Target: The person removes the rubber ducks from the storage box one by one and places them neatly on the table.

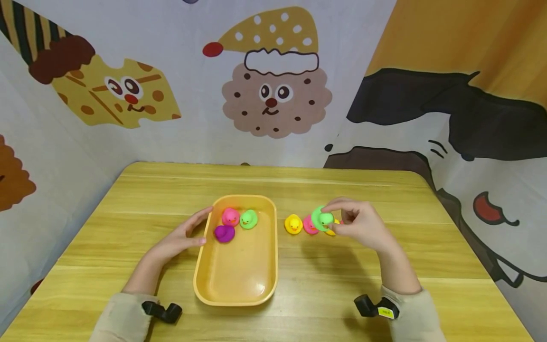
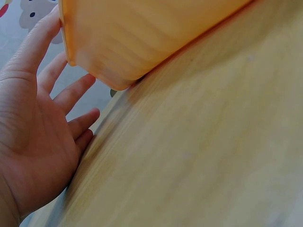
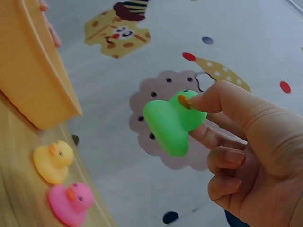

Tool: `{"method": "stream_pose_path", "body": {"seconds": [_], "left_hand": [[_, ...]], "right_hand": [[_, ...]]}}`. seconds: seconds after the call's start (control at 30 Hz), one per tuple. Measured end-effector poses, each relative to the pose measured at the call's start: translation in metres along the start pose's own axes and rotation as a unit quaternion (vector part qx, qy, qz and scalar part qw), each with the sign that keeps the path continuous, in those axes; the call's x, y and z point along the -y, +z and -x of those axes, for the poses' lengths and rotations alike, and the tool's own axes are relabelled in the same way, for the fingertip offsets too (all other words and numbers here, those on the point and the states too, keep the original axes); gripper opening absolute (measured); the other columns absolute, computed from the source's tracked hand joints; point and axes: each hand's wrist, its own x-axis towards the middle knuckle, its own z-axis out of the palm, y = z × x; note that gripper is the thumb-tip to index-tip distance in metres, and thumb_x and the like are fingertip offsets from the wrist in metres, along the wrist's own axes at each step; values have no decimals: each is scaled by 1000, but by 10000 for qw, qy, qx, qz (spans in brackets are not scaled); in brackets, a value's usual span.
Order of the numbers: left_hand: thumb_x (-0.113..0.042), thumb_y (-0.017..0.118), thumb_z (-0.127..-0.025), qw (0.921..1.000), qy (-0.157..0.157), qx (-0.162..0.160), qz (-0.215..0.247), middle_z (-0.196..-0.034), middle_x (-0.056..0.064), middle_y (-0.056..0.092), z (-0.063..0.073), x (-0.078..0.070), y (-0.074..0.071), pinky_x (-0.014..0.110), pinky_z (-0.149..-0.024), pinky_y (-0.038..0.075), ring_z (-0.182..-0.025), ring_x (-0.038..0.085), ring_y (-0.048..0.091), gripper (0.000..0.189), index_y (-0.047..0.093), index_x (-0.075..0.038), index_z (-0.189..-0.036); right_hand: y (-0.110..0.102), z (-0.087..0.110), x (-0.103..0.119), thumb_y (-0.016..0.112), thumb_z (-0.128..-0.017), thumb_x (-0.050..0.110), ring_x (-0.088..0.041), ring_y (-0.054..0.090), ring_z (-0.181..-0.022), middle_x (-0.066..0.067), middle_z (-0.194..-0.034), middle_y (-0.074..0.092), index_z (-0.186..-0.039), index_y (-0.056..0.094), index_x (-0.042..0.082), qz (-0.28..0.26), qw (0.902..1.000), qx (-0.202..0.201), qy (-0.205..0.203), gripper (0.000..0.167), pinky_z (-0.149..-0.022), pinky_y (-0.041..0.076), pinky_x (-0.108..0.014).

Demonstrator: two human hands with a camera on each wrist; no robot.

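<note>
Resting left hand [image 1: 177, 240], fingers apart, against one tray [image 1: 239, 270] on bench [image 1: 312, 299]. Inside, three: purple duck [image 1: 224, 233], pink duck [image 1: 231, 217], green duck [image 1: 248, 219]. Rightward, at least three: yellow duck [image 1: 293, 224], second pink duck [image 1: 309, 227], partly hidden second yellow duck [image 1: 330, 232]. Pinching second green duck [image 3: 165, 123] above bench with right hand [image 1: 361, 225].

A cartoon cookie [image 1: 277, 107] is printed on the cloth [image 1: 192, 147]; cheese [image 1: 117, 97] is shown to the cookie's left, a table [image 1: 431, 228] below it.
</note>
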Motion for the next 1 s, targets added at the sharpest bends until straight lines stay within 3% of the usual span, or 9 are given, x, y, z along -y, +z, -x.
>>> {"method": "stream_pose_path", "body": {"seconds": [0.5,0.67,0.87,1.0], "left_hand": [[-12,67,-89,10000,-16,-4,-22,-156,14,19,0,1,0,68,-105,4,-141,37,10,76,25,-16,-152],[-11,67,-89,10000,-21,-8,-13,-156,15,19,1,0,0,68,-106,4,-141,38,10,76,25,-16,-152],[-11,66,-89,10000,-36,-1,0,-156,14,19,1,0,0,68,-105,3,-141,38,9,76,25,-16,-153],[-11,67,-89,10000,-39,-7,-26,-156,14,19,1,0,0,68,-105,3,-142,38,10,76,25,-16,-153]], "right_hand": [[-43,18,-16,69,-74,-14,-15,34,-50,-6,-94,61,-103,72,2,466,9968,-57,644,34,-42,30,-28],[-56,24,-24,72,-76,-10,-15,33,-50,-4,-82,56,-105,71,1,602,9936,-137,947,31,-42,30,-28],[-69,32,-34,73,-78,-7,-16,33,-49,-1,-59,35,-107,69,0,689,9908,-267,1134,30,-40,28,-29],[-77,37,-42,73,-79,-4,-16,34,-50,0,-59,34,-109,68,0,760,9888,-308,1248,31,-41,28,-29]]}}
